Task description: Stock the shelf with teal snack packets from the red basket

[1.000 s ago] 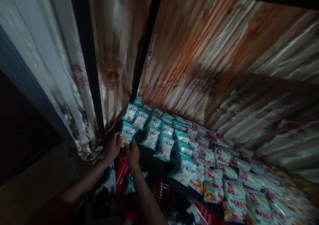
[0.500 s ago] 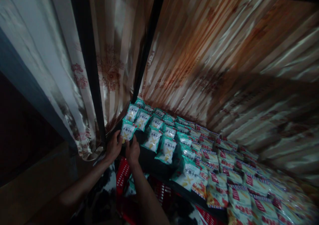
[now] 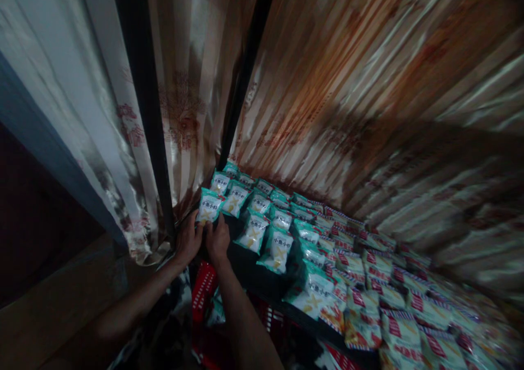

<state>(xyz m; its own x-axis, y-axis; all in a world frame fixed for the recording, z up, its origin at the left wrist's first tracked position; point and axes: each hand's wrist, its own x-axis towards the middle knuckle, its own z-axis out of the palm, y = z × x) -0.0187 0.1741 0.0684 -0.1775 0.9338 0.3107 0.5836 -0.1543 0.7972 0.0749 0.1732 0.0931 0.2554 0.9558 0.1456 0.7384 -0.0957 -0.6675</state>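
Note:
Between my two hands is a small green-and-white snack bag [image 3: 210, 206], standing tilted at the left front of the dark shelf [image 3: 256, 269]. My left hand [image 3: 189, 239] grips its lower left side, and my right hand [image 3: 218, 238] its lower right, with the fingertips close together at the bottom edge. Just behind it stands another bag of the same kind [image 3: 220, 181]. To the right, more matching bags [image 3: 252, 232] form rows. The bag's underside and some of my fingers are hidden.
Red-and-cream snack bags [image 3: 362, 315] fill the shelf further right. Pleated curtains [image 3: 311, 97] hang behind and at the left, beside dark upright posts [image 3: 143, 97]. Below my arms is a red perforated basket [image 3: 203, 293] with a green bag inside.
Both hands have pushed the held bag slightly up and back, toward the bag behind it. The view has shifted a little.

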